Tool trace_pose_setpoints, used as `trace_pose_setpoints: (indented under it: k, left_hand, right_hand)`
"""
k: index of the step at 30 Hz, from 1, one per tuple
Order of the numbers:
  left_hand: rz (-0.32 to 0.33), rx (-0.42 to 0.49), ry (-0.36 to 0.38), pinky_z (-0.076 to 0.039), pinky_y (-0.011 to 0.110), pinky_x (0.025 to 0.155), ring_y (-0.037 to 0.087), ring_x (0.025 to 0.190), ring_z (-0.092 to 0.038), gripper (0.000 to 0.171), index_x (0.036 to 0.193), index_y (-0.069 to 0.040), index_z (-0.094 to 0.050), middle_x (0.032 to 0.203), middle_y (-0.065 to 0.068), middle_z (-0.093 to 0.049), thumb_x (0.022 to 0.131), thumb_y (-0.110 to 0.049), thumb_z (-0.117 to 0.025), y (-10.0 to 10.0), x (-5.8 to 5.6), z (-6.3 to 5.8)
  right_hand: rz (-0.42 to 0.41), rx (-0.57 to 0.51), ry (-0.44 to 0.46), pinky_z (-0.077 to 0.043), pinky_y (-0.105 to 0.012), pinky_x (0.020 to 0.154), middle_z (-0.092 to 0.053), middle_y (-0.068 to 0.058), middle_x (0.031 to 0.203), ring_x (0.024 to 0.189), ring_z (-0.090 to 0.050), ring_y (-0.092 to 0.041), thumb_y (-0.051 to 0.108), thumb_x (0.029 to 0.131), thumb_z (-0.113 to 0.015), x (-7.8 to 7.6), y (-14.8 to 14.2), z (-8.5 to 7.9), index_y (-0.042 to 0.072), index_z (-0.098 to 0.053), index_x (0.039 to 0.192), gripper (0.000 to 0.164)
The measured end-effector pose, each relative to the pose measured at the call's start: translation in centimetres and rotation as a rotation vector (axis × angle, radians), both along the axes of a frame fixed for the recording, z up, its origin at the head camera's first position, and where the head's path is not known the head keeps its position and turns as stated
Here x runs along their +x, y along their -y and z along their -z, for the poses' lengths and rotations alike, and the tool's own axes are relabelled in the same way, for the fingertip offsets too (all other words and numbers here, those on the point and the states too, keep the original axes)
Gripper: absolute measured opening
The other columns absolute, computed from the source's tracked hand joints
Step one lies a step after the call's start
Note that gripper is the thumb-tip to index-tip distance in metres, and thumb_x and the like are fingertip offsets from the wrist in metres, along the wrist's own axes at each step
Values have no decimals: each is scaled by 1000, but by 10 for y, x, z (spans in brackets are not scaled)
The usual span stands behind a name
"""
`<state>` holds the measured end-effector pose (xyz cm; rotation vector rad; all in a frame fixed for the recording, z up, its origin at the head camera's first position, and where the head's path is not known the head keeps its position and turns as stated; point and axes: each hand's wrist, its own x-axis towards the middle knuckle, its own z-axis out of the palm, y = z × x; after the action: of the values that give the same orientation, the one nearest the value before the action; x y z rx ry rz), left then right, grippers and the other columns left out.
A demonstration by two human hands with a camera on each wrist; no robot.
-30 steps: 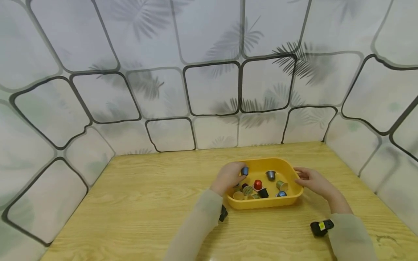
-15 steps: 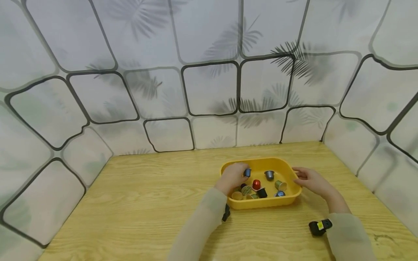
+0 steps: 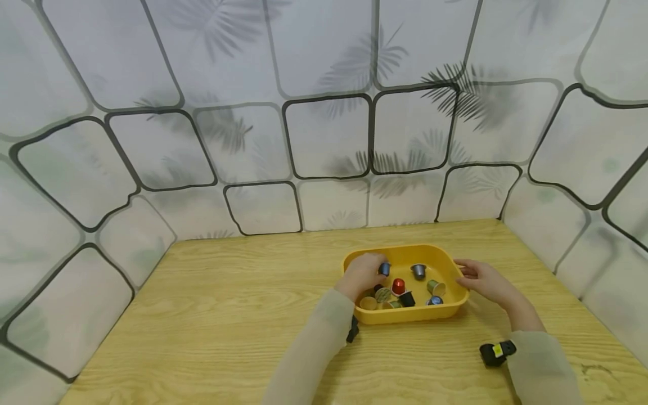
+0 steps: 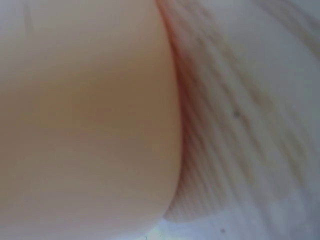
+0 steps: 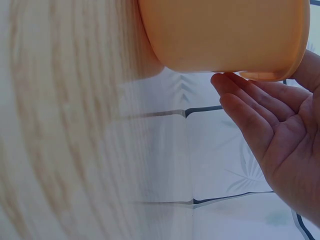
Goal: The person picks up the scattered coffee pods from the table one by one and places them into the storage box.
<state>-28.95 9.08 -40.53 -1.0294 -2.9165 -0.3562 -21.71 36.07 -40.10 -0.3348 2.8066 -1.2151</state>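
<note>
My left hand [image 3: 362, 277] reaches over the left side of a yellow plastic tray [image 3: 410, 316]. Its fingertips pinch a blue coffee capsule [image 3: 385, 269], partly hidden by the fingers. At the tray's right end my right hand [image 3: 481, 279] grips the rim. In the right wrist view that hand [image 5: 280, 130] has its fingers against the tray's outside [image 5: 225, 35] and the thumb on the other side. Inside lie a red capsule [image 3: 398, 286], a grey one [image 3: 418, 271], a black one [image 3: 407, 299], a green one [image 3: 436, 288] and several others. A blurred tan surface fills much of the left wrist view.
The tray stands on a wood-grain table [image 3: 243, 304]. Walls of patterned white cloth [image 3: 329, 140] enclose the table at the back and sides. Black wrist cameras [image 3: 497, 353] hang below both sleeves.
My left hand has shifted slightly right and down over the tray, with the blue capsule moving along in its fingers. The right hand keeps its place on the rim.
</note>
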Motion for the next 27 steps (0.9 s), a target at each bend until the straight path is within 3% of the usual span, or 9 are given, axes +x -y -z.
trace_pose_setpoints:
  k: [8, 20, 27]
  left_hand:
    - [30, -43, 23, -43, 20, 66, 8, 77, -54, 21, 104, -17, -61, 91, -4, -61, 83, -23, -63, -2, 1, 0]
    - [2, -71, 50, -44, 20, 70, 7, 82, -55, 28, 109, -18, -60, 97, -5, -61, 83, -27, -63, -2, -1, 3]
    - [-7, -69, 67, -43, 20, 66, 7, 78, -54, 26, 105, -16, -59, 92, -4, -60, 82, -28, -62, -2, -2, 2]
  right_hand:
    - [-9, 6, -7, -43, -48, 81, -36, -37, 123, 109, -39, -49, 17, 90, -52, -1, -1, 0, -15, -31, 128, 54]
    - [-8, 15, 5, -41, -50, 83, -36, -37, 123, 110, -38, -49, 18, 90, -52, -1, -1, 1, -15, -31, 129, 55]
    - [-11, 21, -4, -42, -49, 82, -38, -37, 122, 109, -40, -48, 18, 90, -53, -2, 0, 0, -16, -31, 128, 55]
